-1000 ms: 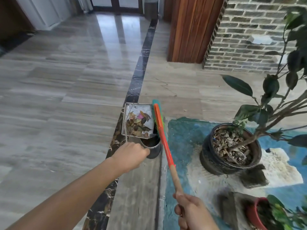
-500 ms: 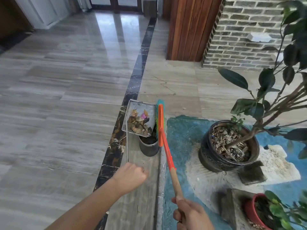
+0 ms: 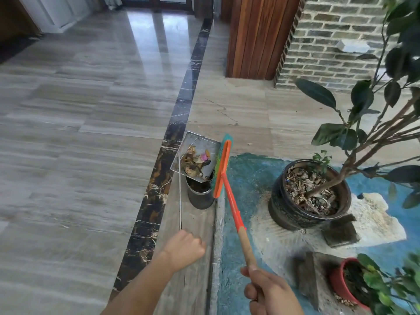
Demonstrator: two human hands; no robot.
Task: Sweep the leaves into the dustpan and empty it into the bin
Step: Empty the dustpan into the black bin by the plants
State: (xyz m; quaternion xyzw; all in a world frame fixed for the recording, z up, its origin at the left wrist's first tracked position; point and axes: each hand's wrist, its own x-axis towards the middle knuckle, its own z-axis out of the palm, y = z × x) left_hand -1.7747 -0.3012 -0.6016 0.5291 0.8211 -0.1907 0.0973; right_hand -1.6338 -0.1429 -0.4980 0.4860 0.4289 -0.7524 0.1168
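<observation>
Lifted higher since a second ago, the dustpan point(image 3: 196, 155) tilts over the bin point(image 3: 200, 196), leaves point(image 3: 193, 163) heaped inside. Left hand point(image 3: 185, 247), fisted round its thin handle point(image 3: 180, 194), sits well back; right hand point(image 3: 270, 292) grips the broom point(image 3: 223, 169) beside the pan. Bin's mouth is partly hidden.

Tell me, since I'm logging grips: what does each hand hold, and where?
The left hand grips the dustpan by the top of its thin metal handle. The right hand holds the broom by its wooden handle end.
</observation>
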